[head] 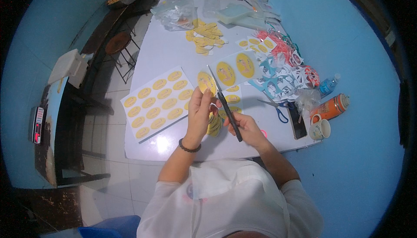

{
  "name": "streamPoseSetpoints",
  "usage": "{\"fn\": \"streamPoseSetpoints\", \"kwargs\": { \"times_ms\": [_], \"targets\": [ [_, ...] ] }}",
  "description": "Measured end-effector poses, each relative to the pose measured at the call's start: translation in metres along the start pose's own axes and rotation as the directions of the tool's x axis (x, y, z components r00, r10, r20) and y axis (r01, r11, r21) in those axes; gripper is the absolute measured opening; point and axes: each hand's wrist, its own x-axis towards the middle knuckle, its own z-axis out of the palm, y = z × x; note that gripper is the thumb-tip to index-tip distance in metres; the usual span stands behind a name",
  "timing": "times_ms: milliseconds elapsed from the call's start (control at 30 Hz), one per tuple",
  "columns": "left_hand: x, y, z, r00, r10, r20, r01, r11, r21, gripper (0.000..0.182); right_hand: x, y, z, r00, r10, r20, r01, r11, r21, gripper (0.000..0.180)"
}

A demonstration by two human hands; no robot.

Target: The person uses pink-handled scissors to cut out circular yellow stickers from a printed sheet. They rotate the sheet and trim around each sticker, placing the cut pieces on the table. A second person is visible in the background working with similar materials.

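My left hand [199, 115] grips a strip of yellow oval labels [225, 73] by its left end, holding it above the table. Black-handled scissors [230, 114] are in my right hand [248, 127], their blades at the strip between the leftmost oval and the middle one. Under my hands lie a pile of cut yellow ovals [214, 127] and a partly hidden sheet of ovals [233, 99]. A larger sheet of uncut oval labels [158, 102] rests flat to the left. Farther back spreads a heap of cut yellow ovals [207, 37].
Paper offcuts [277, 81] and pink ribbon strands [277, 47] crowd the right side. Nearer are blue-handled scissors [280, 114], a phone [297, 124], a mug [320, 129], an orange flask [330, 107] and a plastic bottle [328, 85]. Plastic bags [176, 14] lie at the back.
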Motion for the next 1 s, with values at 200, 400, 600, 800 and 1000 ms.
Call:
{"fn": "streamPoseSetpoints", "kwargs": {
  "times_ms": [200,400,600,800,1000],
  "targets": [
    [0.001,0.0,0.001,0.999,0.053,0.003,-0.053,0.995,0.087,0.019,0.001,-0.003,-0.004,0.995,0.072,0.069,-0.072,0.997,0.009,0.014],
    [-0.002,0.005,-0.005,0.996,-0.01,0.093,-0.011,0.975,0.224,0.023,0.003,-0.007,-0.008,0.996,0.036,0.082,-0.032,0.998,-0.045,0.017],
    [0.0,0.008,-0.007,0.985,0.103,0.139,-0.135,0.96,0.244,0.024,0.003,-0.007,-0.007,0.996,0.054,0.072,-0.055,0.998,0.017,0.029],
    [-0.001,0.011,-0.011,0.98,0.099,0.174,-0.157,0.92,0.358,0.025,0.001,-0.018,-0.009,0.993,0.034,0.11,-0.03,0.999,-0.034,0.013],
    [0.002,0.019,-0.011,0.967,0.105,0.233,-0.171,0.944,0.282,0.028,0.0,-0.029,-0.009,0.99,0.124,0.068,-0.125,0.992,0.007,0.013]
  ]
}}
